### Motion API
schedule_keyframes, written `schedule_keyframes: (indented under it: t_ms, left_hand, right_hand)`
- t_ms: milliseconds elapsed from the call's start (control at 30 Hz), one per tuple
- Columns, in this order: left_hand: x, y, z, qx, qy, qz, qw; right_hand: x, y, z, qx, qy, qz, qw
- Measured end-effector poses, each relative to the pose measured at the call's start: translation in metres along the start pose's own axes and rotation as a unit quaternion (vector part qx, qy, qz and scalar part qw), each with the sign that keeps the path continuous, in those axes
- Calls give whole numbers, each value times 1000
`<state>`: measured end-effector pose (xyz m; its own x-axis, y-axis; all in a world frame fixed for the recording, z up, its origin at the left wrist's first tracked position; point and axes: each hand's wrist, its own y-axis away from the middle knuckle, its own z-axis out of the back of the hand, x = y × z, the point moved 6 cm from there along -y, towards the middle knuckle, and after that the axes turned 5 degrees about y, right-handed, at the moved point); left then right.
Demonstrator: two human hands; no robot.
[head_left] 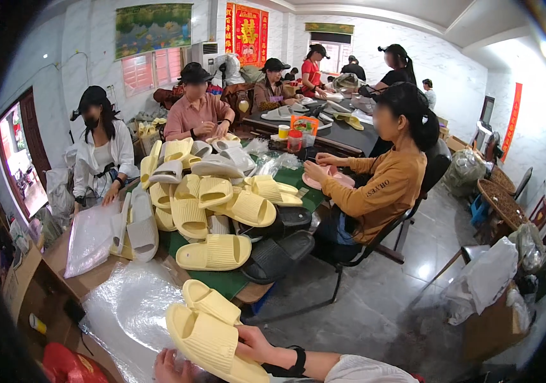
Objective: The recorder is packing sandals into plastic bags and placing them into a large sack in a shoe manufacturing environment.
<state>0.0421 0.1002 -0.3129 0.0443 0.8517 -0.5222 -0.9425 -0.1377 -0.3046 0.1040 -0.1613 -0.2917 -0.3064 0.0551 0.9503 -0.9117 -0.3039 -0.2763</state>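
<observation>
Near edge: both hands grip a yellow slide slipper [212,345], the left hand [169,369] clasped under its heel end, the right hand [255,345] clenched on its far side. A second yellow slipper [210,300] lies touching it on clear plastic bags [126,313]. The step appears to be pairing; bagging would call for an opened bag. Beyond, the slipper heap [212,198] covers the tabletop [222,279], seated workers [384,172] around it.
</observation>
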Motion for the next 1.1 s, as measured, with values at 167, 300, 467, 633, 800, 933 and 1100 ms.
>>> schedule_keyframes:
  t_ms: [167,300,467,633,800,933,1100]
  left_hand:
    - [63,10,-36,5,308,123,943]
    - [15,4,-11,38,106,46,993]
    - [-17,-4,11,30,15,-18,999]
    - [-25,-4,21,24,4,-27,999]
    - [-45,-7,30,31,66,57,996]
    - [-37,-8,32,24,76,92,993]
    - [-21,-13,33,73,149,120,979]
  right_hand:
    - [3,6,-3,-18,12,58,998]
    - [11,6,0,-16,108,107,988]
    - [12,0,15,-27,82,108,990]
    - [28,-29,54,-169,-83,122,975]
    - [22,-65,98,-297,-128,82,943]
    - [34,-53,78,-230,-53,140,961]
    - [23,-14,34,-52,160,142,975]
